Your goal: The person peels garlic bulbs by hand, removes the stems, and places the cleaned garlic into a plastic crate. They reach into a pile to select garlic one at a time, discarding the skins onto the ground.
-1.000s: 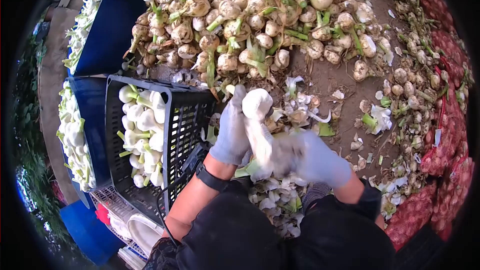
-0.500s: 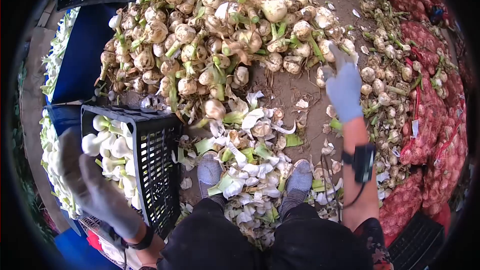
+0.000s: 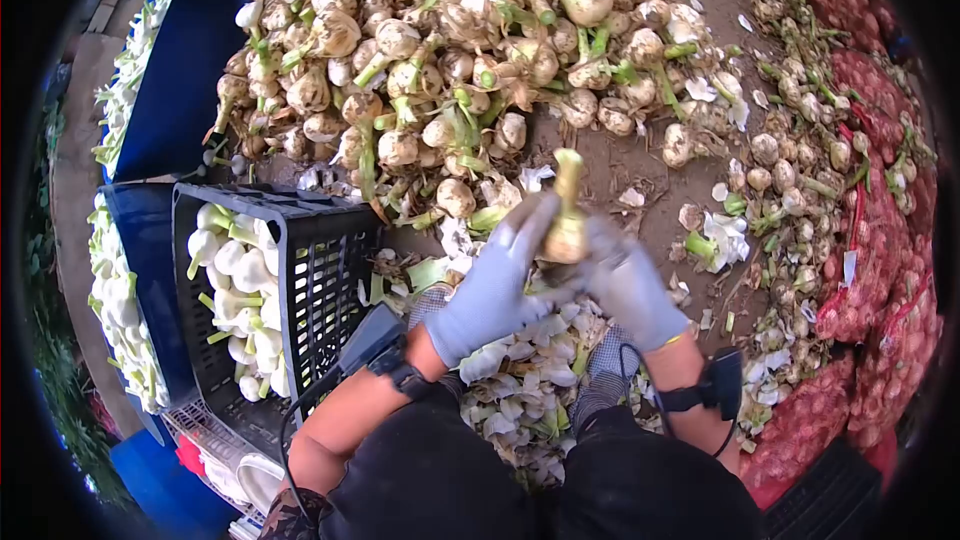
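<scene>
A garlic bulb (image 3: 566, 240) with its green stem pointing up is between my two gloved hands, above my shoes. My left hand (image 3: 495, 285) has its fingers closed against the bulb's left side. At the right side, my right hand (image 3: 632, 285) presses on the same bulb, its fingertips smeared by motion. In front of both hands lies a large pile of soil-stained garlic (image 3: 430, 70) with cut stems. Loose peeled skins (image 3: 525, 390) cover the ground between my shoes.
A black crate (image 3: 325, 275) at my left holds clean white garlic bulbs (image 3: 240, 290). Blue containers (image 3: 150, 290) with more white garlic stand beyond it. Red mesh sacks (image 3: 865, 240) and scattered small bulbs (image 3: 790, 180) lie along the right.
My right hand has come back from the pile's right edge to the middle. My left hand has moved from beside the crate to meet it, and a garlic bulb is now between them.
</scene>
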Demonstrator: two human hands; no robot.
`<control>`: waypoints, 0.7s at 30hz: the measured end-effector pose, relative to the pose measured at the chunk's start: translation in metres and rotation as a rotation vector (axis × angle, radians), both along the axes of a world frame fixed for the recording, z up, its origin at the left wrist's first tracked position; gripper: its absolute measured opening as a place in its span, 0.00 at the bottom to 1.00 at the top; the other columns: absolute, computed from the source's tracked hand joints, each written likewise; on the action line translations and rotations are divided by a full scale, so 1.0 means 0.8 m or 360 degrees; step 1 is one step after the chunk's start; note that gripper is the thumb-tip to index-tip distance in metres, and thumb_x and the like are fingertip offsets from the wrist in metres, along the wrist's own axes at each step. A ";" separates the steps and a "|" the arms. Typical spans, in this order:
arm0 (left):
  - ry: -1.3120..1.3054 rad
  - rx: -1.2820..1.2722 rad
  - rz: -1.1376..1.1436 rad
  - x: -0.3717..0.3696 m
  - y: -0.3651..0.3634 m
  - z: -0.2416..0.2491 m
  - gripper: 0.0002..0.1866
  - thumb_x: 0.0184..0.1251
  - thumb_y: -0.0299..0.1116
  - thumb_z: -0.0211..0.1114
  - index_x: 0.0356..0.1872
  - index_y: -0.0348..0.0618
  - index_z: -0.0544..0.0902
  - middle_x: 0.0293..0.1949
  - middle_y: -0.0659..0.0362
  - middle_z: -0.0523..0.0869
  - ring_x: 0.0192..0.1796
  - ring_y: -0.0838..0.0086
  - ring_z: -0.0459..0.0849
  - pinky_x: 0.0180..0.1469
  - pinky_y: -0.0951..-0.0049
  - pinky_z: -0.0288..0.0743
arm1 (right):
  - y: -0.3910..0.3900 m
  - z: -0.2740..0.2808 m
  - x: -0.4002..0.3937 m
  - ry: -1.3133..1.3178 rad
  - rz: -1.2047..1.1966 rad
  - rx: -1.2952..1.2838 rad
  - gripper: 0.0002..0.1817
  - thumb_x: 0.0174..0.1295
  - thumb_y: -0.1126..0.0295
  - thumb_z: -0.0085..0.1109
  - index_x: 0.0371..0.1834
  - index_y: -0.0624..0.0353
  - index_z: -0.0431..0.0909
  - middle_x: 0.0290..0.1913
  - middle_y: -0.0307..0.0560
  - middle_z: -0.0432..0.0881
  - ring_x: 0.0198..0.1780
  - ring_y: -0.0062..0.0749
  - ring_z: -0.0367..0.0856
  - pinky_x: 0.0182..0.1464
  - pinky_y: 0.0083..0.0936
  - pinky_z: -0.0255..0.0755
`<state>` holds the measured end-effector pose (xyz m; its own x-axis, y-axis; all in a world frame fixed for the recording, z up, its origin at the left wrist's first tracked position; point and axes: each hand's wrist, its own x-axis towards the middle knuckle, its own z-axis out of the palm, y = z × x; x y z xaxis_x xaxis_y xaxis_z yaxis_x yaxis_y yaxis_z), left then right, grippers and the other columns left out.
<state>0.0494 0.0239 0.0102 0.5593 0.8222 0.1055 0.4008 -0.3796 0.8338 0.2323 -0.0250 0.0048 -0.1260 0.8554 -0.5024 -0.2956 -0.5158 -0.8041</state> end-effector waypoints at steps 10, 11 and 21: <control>-0.0286 -0.0882 -0.0144 -0.047 -0.012 0.020 0.38 0.48 0.30 0.78 0.65 0.41 0.73 0.66 0.45 0.73 0.69 0.61 0.71 0.71 0.65 0.63 | 0.003 0.016 -0.009 -0.0143 0.0551 -0.0268 0.24 0.70 0.49 0.56 0.36 0.64 0.82 0.20 0.40 0.80 0.18 0.17 0.75 0.20 0.14 0.68; -0.0183 -0.0759 -0.0148 -0.049 -0.012 0.023 0.39 0.48 0.28 0.78 0.66 0.42 0.73 0.65 0.46 0.74 0.68 0.62 0.73 0.70 0.66 0.64 | 0.000 0.018 -0.014 -0.0139 0.0560 -0.0265 0.24 0.70 0.49 0.56 0.36 0.64 0.82 0.20 0.40 0.80 0.18 0.17 0.75 0.20 0.14 0.68; -0.1326 -0.1879 0.0296 -0.057 -0.025 0.014 0.40 0.53 0.24 0.69 0.71 0.41 0.65 0.62 0.57 0.77 0.56 0.74 0.80 0.50 0.77 0.76 | -0.011 0.028 -0.046 -0.0632 -0.0068 0.0284 0.13 0.68 0.66 0.57 0.36 0.67 0.82 0.22 0.43 0.81 0.15 0.22 0.74 0.19 0.18 0.67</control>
